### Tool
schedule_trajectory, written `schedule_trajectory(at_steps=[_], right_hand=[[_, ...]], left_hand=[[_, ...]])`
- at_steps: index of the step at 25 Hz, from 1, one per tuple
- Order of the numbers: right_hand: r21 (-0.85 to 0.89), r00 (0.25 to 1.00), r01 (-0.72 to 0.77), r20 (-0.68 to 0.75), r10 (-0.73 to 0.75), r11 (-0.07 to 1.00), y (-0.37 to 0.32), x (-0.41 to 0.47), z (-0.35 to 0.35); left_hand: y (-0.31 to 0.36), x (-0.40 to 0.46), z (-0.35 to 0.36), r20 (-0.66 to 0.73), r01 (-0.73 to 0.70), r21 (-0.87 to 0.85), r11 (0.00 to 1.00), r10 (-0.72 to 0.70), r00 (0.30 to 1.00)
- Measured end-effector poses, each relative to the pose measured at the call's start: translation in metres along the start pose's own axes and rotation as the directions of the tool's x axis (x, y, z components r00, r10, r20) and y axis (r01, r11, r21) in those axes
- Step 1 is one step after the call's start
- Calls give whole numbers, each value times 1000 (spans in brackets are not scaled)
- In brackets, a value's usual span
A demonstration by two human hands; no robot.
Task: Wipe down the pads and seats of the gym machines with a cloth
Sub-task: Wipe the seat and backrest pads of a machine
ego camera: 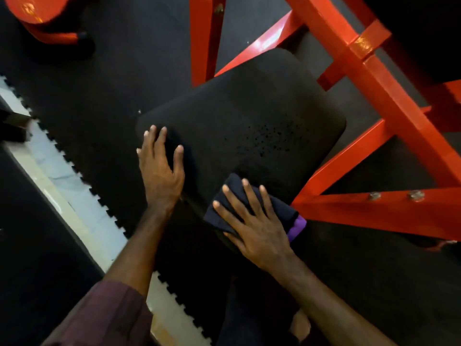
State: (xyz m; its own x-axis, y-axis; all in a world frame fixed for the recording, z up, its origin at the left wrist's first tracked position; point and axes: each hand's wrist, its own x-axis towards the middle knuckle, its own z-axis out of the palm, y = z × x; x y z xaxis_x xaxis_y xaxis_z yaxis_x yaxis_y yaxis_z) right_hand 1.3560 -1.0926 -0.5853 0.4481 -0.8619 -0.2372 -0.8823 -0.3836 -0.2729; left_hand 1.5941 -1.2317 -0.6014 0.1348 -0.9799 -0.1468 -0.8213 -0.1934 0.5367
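A black padded seat (249, 116) of a red gym machine fills the middle of the view, with small dark specks on its right part. My left hand (161, 168) rests flat on the seat's near left corner, fingers spread. My right hand (254, 226) presses a folded dark cloth with a purple edge (296, 224) flat against the seat's near right edge, fingers straight on top of it.
Red steel frame bars (374, 78) cross behind and to the right of the seat, with two bolts (395, 196) on the near bar. Black rubber floor mats with a jigsaw edge (82, 181) border a pale floor strip at left. A red machine foot (42, 18) stands at top left.
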Motion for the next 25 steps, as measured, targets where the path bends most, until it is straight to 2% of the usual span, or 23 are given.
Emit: schedule_trajectory(at_steps=[1, 2, 5, 6, 7, 9, 11, 13, 16, 17, 18, 19, 22, 23, 25], right_hand=[[-20, 999, 32, 11, -32, 999, 3, -11, 1], [-34, 1000, 3, 13, -3, 999, 5, -14, 2], [31, 953, -301, -4, 302, 953, -14, 24, 0], [56, 941, -338, 0, 339, 939, -28, 40, -2], [68, 954, -299, 2, 300, 952, -40, 49, -1], [53, 998, -63, 11, 62, 997, -48, 34, 10], [-20, 992, 123, 4, -123, 992, -33, -4, 16], [-79, 997, 78, 13, -77, 994, -15, -25, 12], [-8, 969, -249, 5, 249, 969, -22, 18, 2], [34, 950, -312, 3, 312, 950, -34, 38, -2], [61, 952, -305, -3, 306, 950, -46, 52, -2], [75, 972, -232, -13, 234, 970, -55, 54, 3], [-32, 996, 84, -23, -85, 996, -42, 3, 19], [-65, 994, 109, -15, -110, 992, -28, -16, 17], [-76, 1000, -12, -12, 11, 997, -8, -28, 11]], left_hand=[[1, 7, 2, 24, -8, 24, 1000, 8, 1000], [1, 12, 4, 35, -17, 48, 999, 15, 999], [-4, 17, 10, 3, -41, 119, 992, 41, 999], [-7, 17, 11, -9, -52, 133, 990, 53, 999], [-8, 18, 12, -11, -61, 142, 988, 64, 998], [-8, 21, 14, -6, -73, 144, 987, 75, 997], [-7, 30, 14, -10, -73, 133, 988, 75, 997], [-6, 38, 14, -16, -80, 154, 985, 84, 996], [-4, 42, 21, -41, -81, 206, 975, 92, 995], [-3, 42, 24, -55, -73, 210, 975, 87, 995], [-3, 42, 26, -71, -60, 214, 975, 76, 995], [-2, 42, 28, -84, -46, 220, 975, 66, 994], [-1, 43, 30, -91, -32, 236, 971, 55, 994], [-1, 43, 31, -87, -34, 233, 972, 56, 995], [-1, 42, 32, -97, -30, 238, 971, 55, 994]])
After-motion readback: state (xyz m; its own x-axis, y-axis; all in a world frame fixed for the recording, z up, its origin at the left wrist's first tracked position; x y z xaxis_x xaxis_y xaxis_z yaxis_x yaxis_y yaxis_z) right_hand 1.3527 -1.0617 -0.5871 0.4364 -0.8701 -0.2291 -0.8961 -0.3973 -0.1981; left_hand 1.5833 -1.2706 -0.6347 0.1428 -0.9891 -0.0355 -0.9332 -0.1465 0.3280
